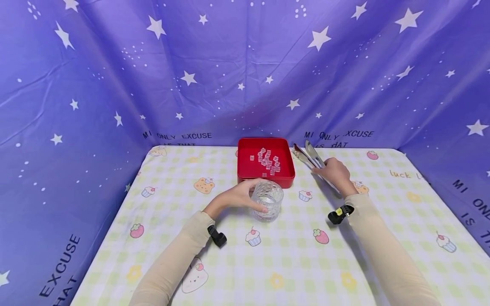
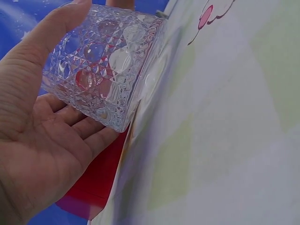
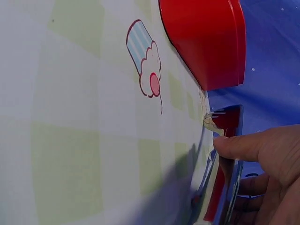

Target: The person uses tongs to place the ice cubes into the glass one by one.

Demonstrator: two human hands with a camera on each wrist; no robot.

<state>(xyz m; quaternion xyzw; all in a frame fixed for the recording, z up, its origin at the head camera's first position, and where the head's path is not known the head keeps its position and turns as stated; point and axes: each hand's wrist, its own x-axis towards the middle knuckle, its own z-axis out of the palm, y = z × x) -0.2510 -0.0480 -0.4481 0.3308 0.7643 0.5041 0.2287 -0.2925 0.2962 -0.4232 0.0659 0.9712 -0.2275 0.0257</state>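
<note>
The fingers (image 2: 101, 140) of the left hand (image 1: 239, 196) curl around a clear, textured glass (image 1: 268, 203), with the thumb across its near side and the other fingers on the opposite side. The glass is upright in front of a red box (image 1: 284, 183), partly overlapping its front wall in the head view; whether its base touches the cloth, I cannot tell. The right hand (image 1: 335, 175) grips a pair of metal tongs (image 1: 316, 156), its thumb pressed on one arm and its fingers bent on the other side. The tongs' tips stand apart, angled toward the far edge of the table, just to the right of the box. Inside the box lie many small clear cubes (image 1: 266, 158), most clustered right of centre, with one set apart toward the left and another near the front wall. A checked tablecloth (image 1: 229, 263) with cupcakes, strawberries and flowers covers the table, and a purple curtain (image 1: 229, 46) with white stars surrounds it. Both arms wear pale sleeves (image 1: 168, 259), with a black device (image 1: 217, 236) at each wrist.
</note>
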